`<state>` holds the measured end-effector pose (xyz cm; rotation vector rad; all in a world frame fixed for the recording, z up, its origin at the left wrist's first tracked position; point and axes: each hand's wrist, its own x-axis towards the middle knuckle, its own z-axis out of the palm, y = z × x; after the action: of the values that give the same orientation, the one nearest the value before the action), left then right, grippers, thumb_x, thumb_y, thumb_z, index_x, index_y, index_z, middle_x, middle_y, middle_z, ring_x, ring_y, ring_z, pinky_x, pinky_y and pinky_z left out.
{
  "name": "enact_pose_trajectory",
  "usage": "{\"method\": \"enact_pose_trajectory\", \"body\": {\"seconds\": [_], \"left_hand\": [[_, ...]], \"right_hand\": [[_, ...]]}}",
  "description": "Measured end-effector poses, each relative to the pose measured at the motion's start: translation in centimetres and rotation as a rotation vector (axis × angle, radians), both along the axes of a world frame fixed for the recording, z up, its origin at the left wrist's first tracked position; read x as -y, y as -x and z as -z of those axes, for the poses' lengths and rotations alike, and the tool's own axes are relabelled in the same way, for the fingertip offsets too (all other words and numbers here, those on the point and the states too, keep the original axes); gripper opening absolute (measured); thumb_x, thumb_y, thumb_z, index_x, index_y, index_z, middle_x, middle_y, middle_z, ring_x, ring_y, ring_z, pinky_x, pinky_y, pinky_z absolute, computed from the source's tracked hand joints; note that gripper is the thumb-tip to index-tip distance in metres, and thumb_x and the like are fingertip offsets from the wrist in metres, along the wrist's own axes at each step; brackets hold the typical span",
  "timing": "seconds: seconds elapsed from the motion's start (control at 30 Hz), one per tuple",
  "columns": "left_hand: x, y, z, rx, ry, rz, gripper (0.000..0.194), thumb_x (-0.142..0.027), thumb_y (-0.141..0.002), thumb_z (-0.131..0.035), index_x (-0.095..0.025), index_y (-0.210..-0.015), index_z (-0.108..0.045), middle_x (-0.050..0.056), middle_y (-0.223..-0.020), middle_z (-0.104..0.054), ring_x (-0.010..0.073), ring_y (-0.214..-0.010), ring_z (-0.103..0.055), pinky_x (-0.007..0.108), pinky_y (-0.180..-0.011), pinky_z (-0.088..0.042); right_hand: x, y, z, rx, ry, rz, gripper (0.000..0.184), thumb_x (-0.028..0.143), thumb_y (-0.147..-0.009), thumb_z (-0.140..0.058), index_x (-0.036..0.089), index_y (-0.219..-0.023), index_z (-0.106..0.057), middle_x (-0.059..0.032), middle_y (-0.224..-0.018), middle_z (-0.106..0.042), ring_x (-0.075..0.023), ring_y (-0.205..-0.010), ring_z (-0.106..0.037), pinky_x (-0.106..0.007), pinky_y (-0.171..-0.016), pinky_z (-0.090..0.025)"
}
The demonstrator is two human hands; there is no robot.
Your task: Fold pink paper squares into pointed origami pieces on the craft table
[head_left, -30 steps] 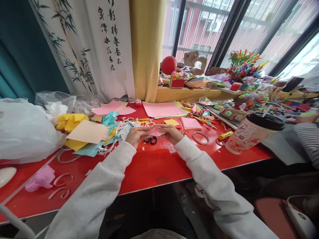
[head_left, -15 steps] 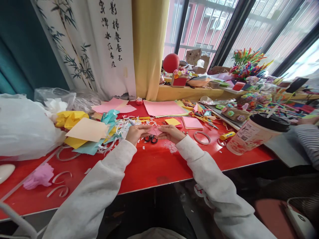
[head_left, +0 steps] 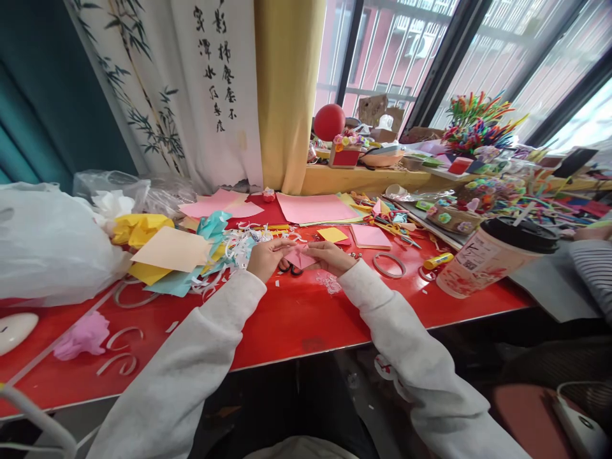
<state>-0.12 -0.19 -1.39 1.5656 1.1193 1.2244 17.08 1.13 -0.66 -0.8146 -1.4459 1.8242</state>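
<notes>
A small folded piece of pink paper [head_left: 299, 259] is held up between my two hands above the red table. My left hand [head_left: 268, 256] pinches its left side, and my right hand [head_left: 333, 257] grips its right side with thumb and fingers. Creases run through the paper toward its upper middle. Just beneath it lie scissors [head_left: 295, 271], of which only the black handles show. To the left of my left hand is a pile of shredded paper strips [head_left: 239, 245]. A yellow paper square [head_left: 333, 235] and a stack of pink squares [head_left: 370, 236] lie beyond my right hand.
A lidded paper cup [head_left: 482, 261] stands at the right, near a tape roll [head_left: 389, 265] and a yellow glue stick [head_left: 438, 261]. Leftward are a white plastic bag [head_left: 52, 245] and crumpled pink paper [head_left: 83, 336]. Another person's striped sleeve [head_left: 593, 271] shows at the far right.
The pink paper has turned a little between my fingers, and more of its creased face shows. Both hands keep their hold. The view has shifted slightly.
</notes>
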Motion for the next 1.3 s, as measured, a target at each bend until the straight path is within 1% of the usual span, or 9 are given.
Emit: {"method": "enact_pose_trajectory", "body": {"seconds": [0.07, 0.13, 0.27, 0.43, 0.57, 0.67, 0.87, 1.13, 1.3], "left_hand": [[0.05, 0.04, -0.12, -0.012, 0.042, -0.002, 0.033, -0.031, -0.063, -0.064, -0.018, -0.093, -0.065, 0.001, -0.049, -0.060, 0.0142, -0.044, -0.058, 0.025, -0.047, -0.048], [0.05, 0.15, -0.28, 0.019, 0.140, 0.063, 0.036, -0.029, -0.061, -0.066, -0.017, -0.095, -0.064, 0.002, -0.052, -0.062, 0.0157, -0.050, -0.061, 0.026, -0.051, -0.050], [0.02, 0.37, -0.50, 0.097, 0.259, 0.180, 0.037, -0.022, -0.060, -0.066, -0.015, -0.097, -0.064, 0.004, -0.056, -0.064, 0.0146, -0.054, -0.062, 0.023, -0.054, -0.051], [0.12, 0.32, -0.57, 0.135, 0.242, 0.145, 0.031, -0.019, -0.058, -0.067, -0.014, -0.089, -0.067, 0.005, -0.062, -0.067, 0.0145, -0.053, -0.062, 0.024, -0.055, -0.053], [0.09, 0.36, -0.47, 0.145, 0.253, 0.137, 0.034, -0.019, -0.057, -0.067, -0.013, -0.091, -0.066, 0.006, -0.072, -0.068, 0.0153, -0.058, -0.064, 0.025, -0.060, -0.054], [0.02, 0.42, -0.28, 0.156, 0.275, 0.133, 0.033, -0.018, -0.058, -0.067, -0.013, -0.091, -0.066, 0.007, -0.069, -0.068, 0.0151, -0.057, -0.064, 0.025, -0.060, -0.054], [-0.01, 0.34, -0.11, 0.176, 0.295, 0.123, 0.029, -0.013, -0.059, -0.064, -0.013, -0.087, -0.067, 0.005, -0.060, -0.067, 0.0142, -0.053, -0.063, 0.023, -0.056, -0.053], [-0.30, 0.15, 0.15, 0.134, 0.240, 0.115, 0.028, -0.012, -0.062, -0.061, -0.012, -0.089, -0.066, 0.002, -0.053, -0.064, 0.0128, -0.049, -0.061, 0.022, -0.052, -0.052], [-0.15, 0.09, -0.07, 0.116, 0.197, 0.159, 0.035, -0.016, -0.064, -0.062, -0.012, -0.099, -0.061, 0.002, -0.057, -0.063, 0.0100, -0.046, -0.059, 0.019, -0.047, -0.049]], "right_hand": [[-0.14, 0.03, 0.27, 0.025, -0.033, 0.025, 0.021, 0.019, -0.061, -0.065, 0.011, -0.080, -0.064, -0.0026, -0.073, -0.064, -0.0092, -0.065, -0.060, -0.019, -0.060, -0.053], [-0.34, -0.01, 0.53, 0.059, -0.056, 0.034, 0.021, 0.018, -0.059, -0.066, 0.010, -0.078, -0.065, -0.0022, -0.070, -0.064, -0.0091, -0.064, -0.060, -0.018, -0.058, -0.052], [-0.47, -0.14, 0.46, 0.056, -0.022, 0.054, 0.032, 0.014, -0.056, -0.068, 0.013, -0.087, -0.064, 0.0013, -0.062, -0.063, -0.0082, -0.058, -0.059, -0.018, -0.055, -0.051], [-0.24, -0.37, -0.07, 0.052, 0.026, 0.009, 0.030, 0.017, -0.058, -0.067, 0.011, -0.088, -0.064, -0.0031, -0.074, -0.065, -0.0115, -0.069, -0.061, -0.024, -0.064, -0.054], [-0.45, -0.56, 0.23, 0.020, 0.009, 0.043, 0.034, 0.013, -0.059, -0.066, 0.013, -0.093, -0.063, -0.0014, -0.072, -0.065, -0.0118, -0.069, -0.061, -0.030, -0.070, -0.053], [-0.65, -0.57, 0.53, 0.043, 0.023, 0.053, 0.025, 0.013, -0.059, -0.066, 0.009, -0.084, -0.066, -0.0044, -0.075, -0.065, -0.0138, -0.069, -0.062, -0.032, -0.072, -0.053], [-0.70, -0.29, 0.81, 0.037, 0.041, 0.082, 0.014, 0.012, -0.057, -0.067, 0.008, -0.071, -0.066, -0.0058, -0.072, -0.065, -0.0146, -0.065, -0.062, -0.033, -0.071, -0.052], [-0.35, -0.15, 0.66, 0.041, 0.013, 0.001, 0.020, 0.014, -0.056, -0.068, 0.008, -0.075, -0.066, -0.0039, -0.071, -0.066, -0.0116, -0.067, -0.062, -0.023, -0.068, -0.051], [-0.30, -0.30, 0.46, 0.024, 0.010, -0.021, 0.025, 0.010, -0.060, -0.064, 0.009, -0.085, -0.064, -0.0037, -0.073, -0.066, -0.0101, -0.065, -0.061, -0.021, -0.066, -0.051]]}}
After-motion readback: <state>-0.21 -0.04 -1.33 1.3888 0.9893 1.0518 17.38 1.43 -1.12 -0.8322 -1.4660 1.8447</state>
